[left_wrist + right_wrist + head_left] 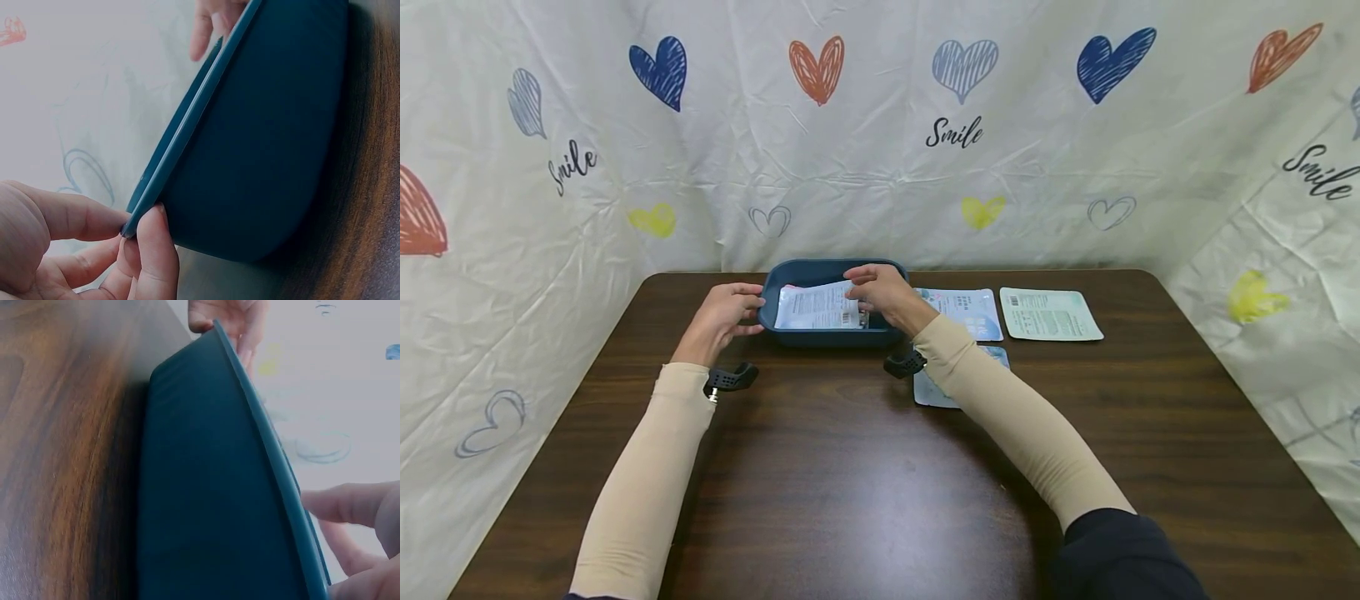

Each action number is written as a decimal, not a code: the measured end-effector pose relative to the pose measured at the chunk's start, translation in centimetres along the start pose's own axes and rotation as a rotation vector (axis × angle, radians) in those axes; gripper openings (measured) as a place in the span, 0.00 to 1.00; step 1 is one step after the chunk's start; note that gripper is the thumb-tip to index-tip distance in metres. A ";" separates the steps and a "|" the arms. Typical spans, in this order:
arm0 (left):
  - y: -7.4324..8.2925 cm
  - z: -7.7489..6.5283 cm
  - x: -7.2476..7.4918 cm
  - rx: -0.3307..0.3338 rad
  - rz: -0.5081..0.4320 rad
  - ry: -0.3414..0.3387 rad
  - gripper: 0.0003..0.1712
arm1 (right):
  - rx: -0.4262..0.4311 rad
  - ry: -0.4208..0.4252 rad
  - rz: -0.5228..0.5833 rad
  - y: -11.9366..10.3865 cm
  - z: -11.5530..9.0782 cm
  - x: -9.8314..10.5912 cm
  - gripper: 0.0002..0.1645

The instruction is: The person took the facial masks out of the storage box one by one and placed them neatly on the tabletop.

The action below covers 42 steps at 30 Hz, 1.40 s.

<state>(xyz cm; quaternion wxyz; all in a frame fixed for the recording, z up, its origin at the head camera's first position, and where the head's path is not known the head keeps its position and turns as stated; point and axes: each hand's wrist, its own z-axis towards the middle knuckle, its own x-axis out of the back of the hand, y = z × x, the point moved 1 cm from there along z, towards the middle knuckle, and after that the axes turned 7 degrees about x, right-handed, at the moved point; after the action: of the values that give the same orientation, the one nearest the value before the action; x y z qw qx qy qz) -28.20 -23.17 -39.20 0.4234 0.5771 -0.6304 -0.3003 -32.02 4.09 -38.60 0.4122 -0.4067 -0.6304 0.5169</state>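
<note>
A pale packet [812,308] is lying inside the blue tray [831,337], probably feeling light, flexible and slick; its free edge is likely offering the surest hold. The tray is seeming stiff, its rim suiting a pinch. The left hand [724,312] is pinching that rim at the left end. The right hand [883,293] is hovering by the packet's right edge, fingers partly bent; whether it is gripping anything, I cannot tell. Rightward, a greenish packet [1052,315] is resting on the counter [820,467].
</note>
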 end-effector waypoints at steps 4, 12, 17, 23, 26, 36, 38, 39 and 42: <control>-0.1 0.1 0.0 -0.004 -0.006 0.003 0.26 | -0.005 0.073 0.091 -0.2 0.0 -0.4 0.35; -0.1 0.0 0.0 0.001 0.002 0.014 0.25 | -0.058 -0.028 0.056 -0.5 -0.4 -1.0 0.30; 0.0 -0.1 -0.1 -0.003 0.005 0.017 0.24 | -0.078 -0.094 -0.060 -0.8 -0.6 -1.2 0.22; 0.0 0.0 -0.1 0.001 0.006 0.015 0.24 | -0.056 -0.067 -0.109 -0.8 -0.9 -1.3 0.20; -0.1 0.0 -0.2 0.001 0.003 0.014 0.25 | -0.029 -0.047 -0.117 -1.0 -1.2 -1.1 0.19; 0.1 -0.2 -0.3 -0.018 -0.001 -0.003 0.25 | 0.032 -0.042 -0.089 -1.9 -3.1 1.3 0.18; 0.1 -0.2 -0.2 -0.020 0.004 -0.004 0.25 | 0.034 -0.041 -0.079 -2.0 -3.5 1.9 0.19; 0.1 -0.2 -0.2 -0.021 0.006 -0.003 0.25 | 0.037 -0.040 -0.075 -2.1 -3.7 2.2 0.19; 0.0 -0.2 -0.1 -0.021 0.007 -0.002 0.25 | 0.052 -0.034 -0.056 -2.4 -4.3 3.3 0.20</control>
<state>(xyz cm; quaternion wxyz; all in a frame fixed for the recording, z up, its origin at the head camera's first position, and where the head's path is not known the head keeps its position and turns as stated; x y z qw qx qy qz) -28.04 -23.04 -39.10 0.4298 0.5702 -0.6298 -0.3060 -29.30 8.21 -35.38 0.4264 -0.3692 -0.6348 0.5281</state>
